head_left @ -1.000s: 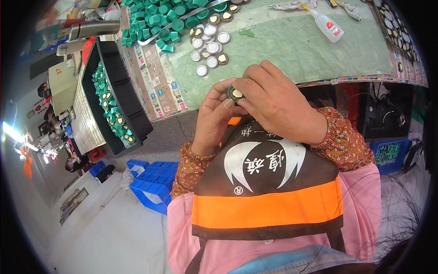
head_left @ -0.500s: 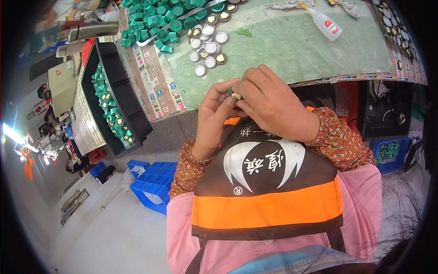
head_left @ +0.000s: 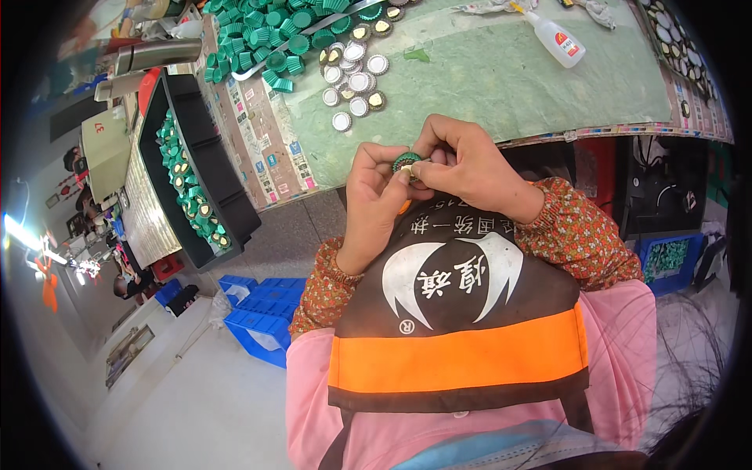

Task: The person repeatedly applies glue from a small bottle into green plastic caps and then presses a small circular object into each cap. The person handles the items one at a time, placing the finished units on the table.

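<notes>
Just beyond my apron, at the table's near edge, both hands meet on a small green fluted cup [head_left: 404, 160]. Something cream-coloured and brown shows inside it. The thumb and fingers of my left hand [head_left: 371, 196] pinch the cup from the left. My right hand [head_left: 471, 171] has its thumb on the cup's near rim and its fingers curled behind, partly hidden. Beyond my hands, on the green mat [head_left: 501, 102], lie several crimped caps [head_left: 359, 82] with white linings, some bearing a cream-coloured piece. Past them is a heap of green fluted cups [head_left: 270, 31].
A white squeeze bottle [head_left: 559, 41] lies on the mat at the back right. To the left stands a black bin [head_left: 211, 157] holding green cups with pale pieces. Blue crates [head_left: 266, 313] sit on the floor, and a tray of caps [head_left: 680, 43] lies far right.
The green cup has been turned so its open face now shows. My right hand has shifted slightly and its thumb now lies on the cup's rim.
</notes>
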`<state>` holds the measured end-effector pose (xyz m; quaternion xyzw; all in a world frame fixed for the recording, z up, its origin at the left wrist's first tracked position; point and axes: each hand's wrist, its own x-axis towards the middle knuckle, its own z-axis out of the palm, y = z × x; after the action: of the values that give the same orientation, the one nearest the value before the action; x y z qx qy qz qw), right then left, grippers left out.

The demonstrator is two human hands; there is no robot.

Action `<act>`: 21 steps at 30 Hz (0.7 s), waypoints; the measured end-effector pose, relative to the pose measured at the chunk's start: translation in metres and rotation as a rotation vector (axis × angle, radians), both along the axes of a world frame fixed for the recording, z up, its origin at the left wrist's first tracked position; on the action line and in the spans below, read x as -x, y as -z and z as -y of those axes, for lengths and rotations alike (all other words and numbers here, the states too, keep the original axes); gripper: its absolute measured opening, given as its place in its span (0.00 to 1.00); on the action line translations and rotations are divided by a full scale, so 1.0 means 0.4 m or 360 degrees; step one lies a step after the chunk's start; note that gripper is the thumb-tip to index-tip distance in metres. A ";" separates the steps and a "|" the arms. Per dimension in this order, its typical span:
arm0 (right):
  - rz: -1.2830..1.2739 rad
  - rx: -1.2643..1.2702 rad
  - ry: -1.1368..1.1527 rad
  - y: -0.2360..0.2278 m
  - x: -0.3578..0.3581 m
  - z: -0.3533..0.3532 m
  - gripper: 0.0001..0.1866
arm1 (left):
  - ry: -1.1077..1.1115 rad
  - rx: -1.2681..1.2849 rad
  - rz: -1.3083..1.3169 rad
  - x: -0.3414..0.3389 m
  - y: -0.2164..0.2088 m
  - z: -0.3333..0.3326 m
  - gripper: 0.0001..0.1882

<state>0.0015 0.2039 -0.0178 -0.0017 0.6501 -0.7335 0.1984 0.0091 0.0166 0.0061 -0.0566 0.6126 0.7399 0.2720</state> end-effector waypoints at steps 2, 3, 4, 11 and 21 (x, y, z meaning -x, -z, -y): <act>-0.0077 0.0027 0.0068 0.013 -0.007 0.011 0.07 | -0.0029 -0.0018 -0.0009 -0.006 0.007 -0.004 0.11; -0.0088 -0.0015 0.0065 0.015 -0.007 0.013 0.07 | -0.0040 -0.0029 -0.0015 -0.007 0.012 -0.005 0.11; -0.0099 -0.0056 0.0062 0.017 -0.007 0.016 0.07 | -0.0047 -0.0023 0.0014 -0.006 0.017 -0.002 0.11; 0.0119 0.0277 -0.0011 0.007 0.027 -0.011 0.06 | -0.0153 -0.0068 0.0237 0.014 0.016 0.015 0.13; -0.1057 -0.1435 0.0780 -0.023 0.115 -0.268 0.13 | -0.0584 -0.0075 -0.0370 0.098 -0.031 0.300 0.17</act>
<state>-0.0444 0.3113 -0.0085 0.0034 0.9051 -0.3706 -0.2083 -0.0300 -0.1034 0.0186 -0.0752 0.6019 0.7926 0.0617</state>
